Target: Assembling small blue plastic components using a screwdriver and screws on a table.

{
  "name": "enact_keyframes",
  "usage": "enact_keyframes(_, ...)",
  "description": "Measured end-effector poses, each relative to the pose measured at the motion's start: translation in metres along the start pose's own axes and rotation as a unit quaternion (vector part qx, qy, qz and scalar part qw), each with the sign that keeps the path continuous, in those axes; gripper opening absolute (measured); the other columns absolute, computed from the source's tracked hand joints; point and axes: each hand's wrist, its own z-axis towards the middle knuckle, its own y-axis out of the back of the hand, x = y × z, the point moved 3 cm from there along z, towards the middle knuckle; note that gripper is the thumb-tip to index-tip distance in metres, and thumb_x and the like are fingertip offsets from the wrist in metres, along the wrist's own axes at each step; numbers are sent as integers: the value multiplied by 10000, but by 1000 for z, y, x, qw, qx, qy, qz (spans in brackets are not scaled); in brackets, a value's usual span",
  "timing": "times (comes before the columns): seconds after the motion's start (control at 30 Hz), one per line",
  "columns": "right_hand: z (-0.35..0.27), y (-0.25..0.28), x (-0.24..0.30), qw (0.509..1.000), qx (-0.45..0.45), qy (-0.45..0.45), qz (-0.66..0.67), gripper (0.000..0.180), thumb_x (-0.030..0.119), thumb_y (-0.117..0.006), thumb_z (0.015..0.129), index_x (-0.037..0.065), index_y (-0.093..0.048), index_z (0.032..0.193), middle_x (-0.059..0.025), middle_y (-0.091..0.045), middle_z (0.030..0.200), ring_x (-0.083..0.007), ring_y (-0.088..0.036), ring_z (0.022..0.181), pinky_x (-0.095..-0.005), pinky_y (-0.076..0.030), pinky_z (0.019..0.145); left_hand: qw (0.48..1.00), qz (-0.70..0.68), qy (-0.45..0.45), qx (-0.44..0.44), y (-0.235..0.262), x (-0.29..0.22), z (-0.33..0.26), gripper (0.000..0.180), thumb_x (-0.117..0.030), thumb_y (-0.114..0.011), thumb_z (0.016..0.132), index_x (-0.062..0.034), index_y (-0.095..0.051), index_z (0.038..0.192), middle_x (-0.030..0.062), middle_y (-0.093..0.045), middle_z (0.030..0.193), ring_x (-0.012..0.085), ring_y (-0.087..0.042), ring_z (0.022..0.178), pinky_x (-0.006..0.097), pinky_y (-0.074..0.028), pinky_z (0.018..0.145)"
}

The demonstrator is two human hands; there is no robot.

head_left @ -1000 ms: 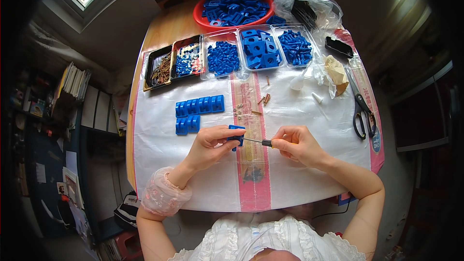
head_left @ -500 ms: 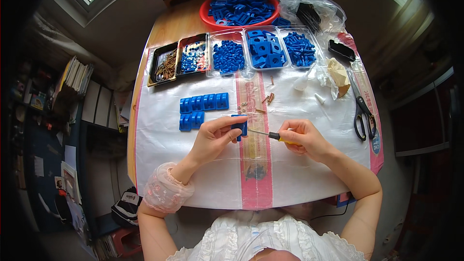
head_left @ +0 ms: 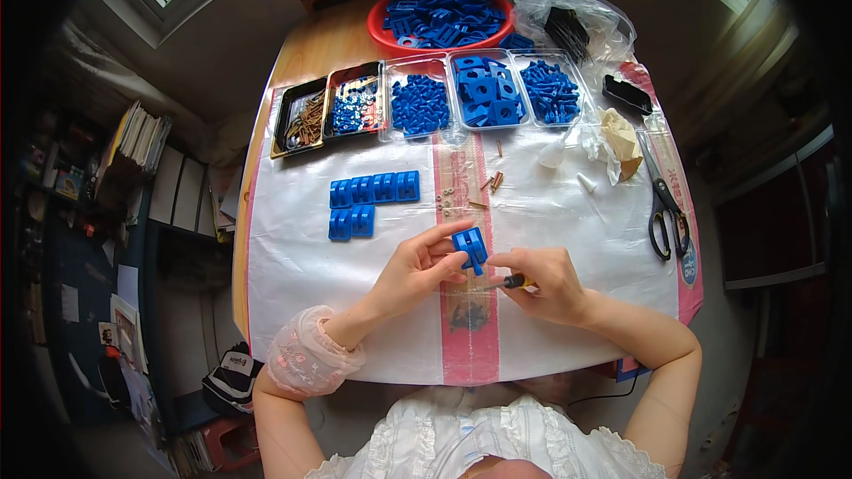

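We pinch a small blue plastic block (head_left: 469,248) between the fingers of our left hand (head_left: 415,270), tilted up so its face meets the tool. Our right hand (head_left: 552,282) is wrapped tight around a small screwdriver (head_left: 506,283), its tip just under the block. Beyond the grip lie finished blue blocks (head_left: 371,200), loose screws (head_left: 491,182), then trays of blue parts (head_left: 486,89).

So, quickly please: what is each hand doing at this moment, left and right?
Left hand: closed on a small blue plastic part, held above the table.
Right hand: closed on a small screwdriver, tip toward the part.
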Motion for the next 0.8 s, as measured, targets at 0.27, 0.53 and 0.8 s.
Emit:
enact_keyframes(0.27, 0, -7, 3, 995, 23, 48, -85, 665, 70, -825, 735, 97, -659, 1378, -30, -727, 842, -227, -693, 637, -352, -516, 546, 999, -9, 20, 44, -4, -2, -3, 472, -86, -631, 1064, -30, -522, 1519, 114, -720, 1299, 163, -685, 1189, 297, -612, 925)
enact_keyframes(0.53, -2, -9, 5, 994, -30, 76, -72, 655, 97, -842, 722, 84, -682, 1358, -41, -693, 800, -233, -665, 598, -360, -522, 537, 936, -323, 58, 122, -16, 5, -3, 470, -163, -567, 1104, -20, -435, 1532, 219, -539, 1515, 279, -579, 1373, 497, -488, 1170)
enact_keyframes(0.8, -2, -8, 8, 993, -49, 87, -58, 661, 93, -844, 732, 82, -676, 1371, -60, -718, 827, -235, -666, 592, -365, -519, 530, 924, -353, 66, 130, -18, 15, -5, 449, -202, -573, 1104, -64, -436, 1509, 178, -546, 1501, 288, -567, 1387, 534, -458, 1200)
